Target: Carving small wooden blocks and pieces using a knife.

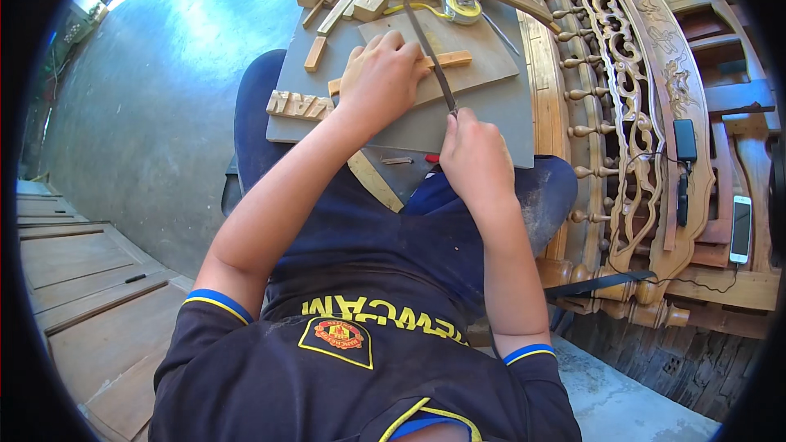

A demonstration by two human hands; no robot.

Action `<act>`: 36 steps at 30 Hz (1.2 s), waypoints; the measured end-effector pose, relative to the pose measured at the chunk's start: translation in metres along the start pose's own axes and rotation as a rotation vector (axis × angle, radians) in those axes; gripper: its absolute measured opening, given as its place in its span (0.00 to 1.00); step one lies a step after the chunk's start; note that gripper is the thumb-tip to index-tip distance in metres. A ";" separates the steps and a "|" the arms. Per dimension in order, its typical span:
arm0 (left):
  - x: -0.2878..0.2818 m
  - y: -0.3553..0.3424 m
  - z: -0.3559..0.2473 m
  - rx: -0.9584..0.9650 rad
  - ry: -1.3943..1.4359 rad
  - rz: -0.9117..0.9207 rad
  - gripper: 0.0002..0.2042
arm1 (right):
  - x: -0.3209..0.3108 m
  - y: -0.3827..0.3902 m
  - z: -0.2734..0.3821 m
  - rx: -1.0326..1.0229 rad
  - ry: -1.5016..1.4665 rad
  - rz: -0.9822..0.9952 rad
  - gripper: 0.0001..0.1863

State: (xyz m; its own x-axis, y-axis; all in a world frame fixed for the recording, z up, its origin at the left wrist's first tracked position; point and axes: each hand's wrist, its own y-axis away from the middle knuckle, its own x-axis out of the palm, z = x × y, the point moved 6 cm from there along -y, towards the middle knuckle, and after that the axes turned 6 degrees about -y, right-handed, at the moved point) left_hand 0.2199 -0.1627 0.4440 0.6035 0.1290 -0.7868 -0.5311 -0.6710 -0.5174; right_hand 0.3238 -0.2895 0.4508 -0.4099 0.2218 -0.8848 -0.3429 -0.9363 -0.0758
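At twelve o'clock in the view, the left hand [381, 75] has its grip on a thin, light-brown wooden stick [453, 59] over a flat tan wooden board [479, 75]. The right hand [480, 155] grips a long, dark metal tool [426, 45] across the stick, pointing to eleven o'clock.

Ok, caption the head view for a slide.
Left hand holds a wooden strip over a board; right hand grips a long dark file-like tool across the strip.
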 end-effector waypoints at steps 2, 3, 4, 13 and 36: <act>0.006 -0.006 0.001 0.019 0.007 0.001 0.10 | -0.005 0.007 -0.003 -0.048 0.023 -0.064 0.14; 0.008 -0.007 0.001 0.043 0.008 0.004 0.10 | -0.009 0.017 -0.004 -0.047 0.028 -0.047 0.14; 0.007 -0.007 0.005 0.026 0.009 0.004 0.10 | -0.016 0.027 -0.003 -0.041 0.030 -0.018 0.14; 0.004 -0.008 0.003 0.101 0.161 0.130 0.11 | -0.009 0.003 0.002 -0.042 0.031 0.012 0.13; 0.005 -0.008 0.005 0.094 0.157 0.144 0.11 | -0.022 0.048 -0.005 0.008 -0.007 -0.009 0.12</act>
State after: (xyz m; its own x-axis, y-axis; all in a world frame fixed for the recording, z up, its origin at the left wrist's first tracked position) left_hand 0.2245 -0.1531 0.4429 0.5989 -0.0834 -0.7964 -0.6668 -0.6026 -0.4384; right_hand 0.3203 -0.3411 0.4639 -0.4122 0.2323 -0.8810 -0.3531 -0.9321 -0.0806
